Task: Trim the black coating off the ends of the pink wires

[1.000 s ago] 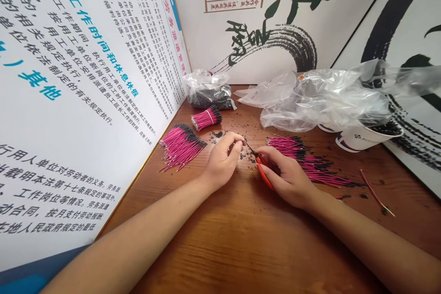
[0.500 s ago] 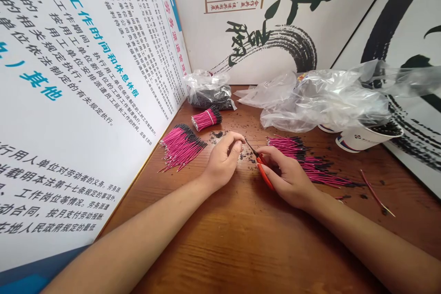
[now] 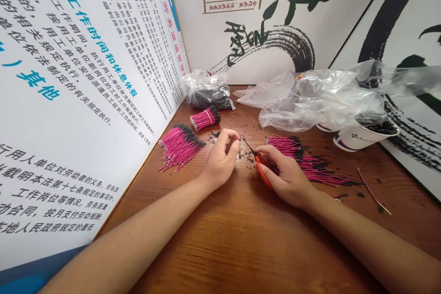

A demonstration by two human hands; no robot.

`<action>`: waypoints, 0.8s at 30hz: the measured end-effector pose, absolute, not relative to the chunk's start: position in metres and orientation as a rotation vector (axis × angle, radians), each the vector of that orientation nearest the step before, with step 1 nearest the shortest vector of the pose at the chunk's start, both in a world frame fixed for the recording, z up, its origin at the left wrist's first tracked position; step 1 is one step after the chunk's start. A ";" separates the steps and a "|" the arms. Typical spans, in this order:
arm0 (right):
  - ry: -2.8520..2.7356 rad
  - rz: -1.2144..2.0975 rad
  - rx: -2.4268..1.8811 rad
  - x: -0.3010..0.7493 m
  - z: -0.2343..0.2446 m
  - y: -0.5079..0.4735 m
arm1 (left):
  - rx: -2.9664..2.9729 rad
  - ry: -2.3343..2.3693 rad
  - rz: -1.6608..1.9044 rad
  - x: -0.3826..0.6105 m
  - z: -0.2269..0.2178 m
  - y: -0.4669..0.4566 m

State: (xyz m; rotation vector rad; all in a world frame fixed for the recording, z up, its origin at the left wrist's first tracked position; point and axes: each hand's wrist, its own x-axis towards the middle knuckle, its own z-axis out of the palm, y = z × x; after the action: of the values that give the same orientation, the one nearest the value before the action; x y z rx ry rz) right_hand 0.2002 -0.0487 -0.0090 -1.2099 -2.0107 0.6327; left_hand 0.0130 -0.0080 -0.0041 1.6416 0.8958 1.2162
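One loose heap of pink, black-ended wires (image 3: 181, 147) lies left of my left hand (image 3: 222, 158), whose fingers curl inward; I can't tell whether they pinch anything. Between, one pair of orange-handled scissors (image 3: 258, 159), dark-bladed, sits clamped in my right hand (image 3: 287, 177), which partly hides a second loose heap (image 3: 315, 172).

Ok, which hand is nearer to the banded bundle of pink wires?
Left. The left hand is on the near side of the banded bundle, slightly right; the right hand, holding the orange-handled tool, is farther right.
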 end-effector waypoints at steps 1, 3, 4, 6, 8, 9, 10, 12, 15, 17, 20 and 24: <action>-2.011 0.632 -1.211 0.200 -0.009 -0.049 | 1.638 0.906 1.212 0.013 -0.004 -0.008; -2.011 0.633 -1.210 0.200 -0.009 -0.048 | 1.645 0.921 1.206 0.013 -0.003 -0.008; -2.010 0.634 -1.209 0.200 -0.009 -0.048 | 1.651 0.925 1.204 0.013 -0.003 -0.008; -2.012 0.634 -1.210 0.200 -0.009 -0.047 | 1.664 0.928 1.208 0.013 -0.003 -0.008; -2.014 0.638 -1.215 0.199 -0.009 -0.047 | 1.676 0.929 1.214 0.013 -0.002 -0.008; -2.013 0.641 -1.218 0.199 -0.009 -0.047 | 1.681 0.931 1.217 0.013 -0.002 -0.008; -2.011 0.644 -1.221 0.199 -0.009 -0.047 | 1.686 0.931 1.220 0.013 -0.002 -0.008; -2.006 0.649 -1.231 0.199 -0.009 -0.047 | 1.696 0.933 1.225 0.013 -0.002 -0.008; -1.993 0.636 -1.256 0.199 -0.009 -0.048 | 1.722 0.932 1.235 0.012 -0.004 -0.008; -1.983 0.625 -1.269 0.200 -0.009 -0.048 | 1.744 0.937 1.234 0.012 -0.005 -0.008; -1.972 0.617 -1.272 0.200 -0.009 -0.048 | 1.756 0.937 1.233 0.011 -0.006 -0.008; -1.975 0.615 -1.268 0.199 -0.010 -0.048 | 1.695 0.924 1.223 0.012 -0.004 -0.008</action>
State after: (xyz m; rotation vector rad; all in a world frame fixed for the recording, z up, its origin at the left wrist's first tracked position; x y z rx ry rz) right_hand 0.1995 -0.0483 -0.0095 -1.2676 -1.9754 0.6146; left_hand 0.0123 -0.0084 -0.0042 1.6948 0.9240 1.2228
